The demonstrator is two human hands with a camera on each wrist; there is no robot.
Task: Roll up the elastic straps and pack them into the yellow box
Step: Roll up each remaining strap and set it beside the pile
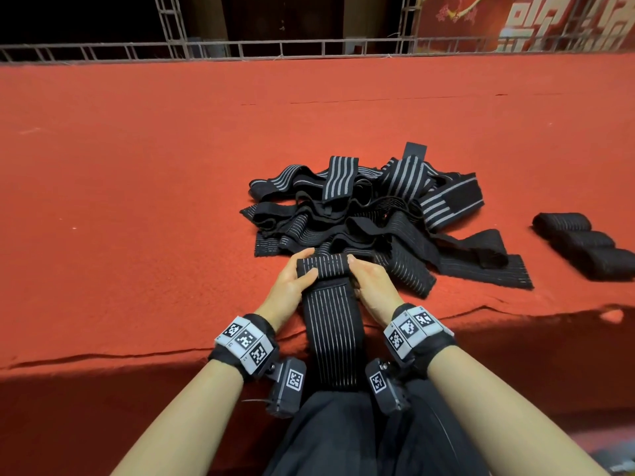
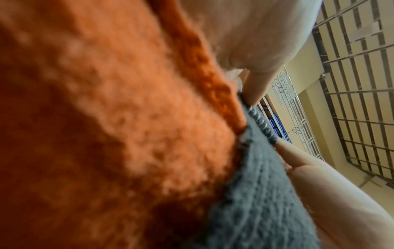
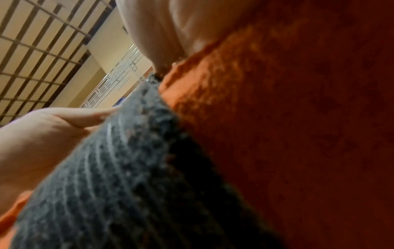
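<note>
A black elastic strap (image 1: 331, 324) with thin white lines lies stretched from the red cloth's near edge toward me, its far end curled into a small roll (image 1: 323, 264). My left hand (image 1: 295, 280) grips the roll's left end, thumb on top. My right hand (image 1: 369, 283) grips its right end. The wrist views show the same strap (image 2: 255, 193) (image 3: 119, 168) close up against the cloth, with fingers (image 2: 255, 84) (image 3: 149, 33) at its edge. A heap of loose straps (image 1: 371, 211) lies just beyond the hands. No yellow box is in view.
Three rolled straps (image 1: 587, 245) lie side by side at the right. The red cloth surface (image 1: 137, 201) stretches wide to the left and back, ending at a metal rail (image 1: 206, 49). The cloth's near edge drops off by my wrists.
</note>
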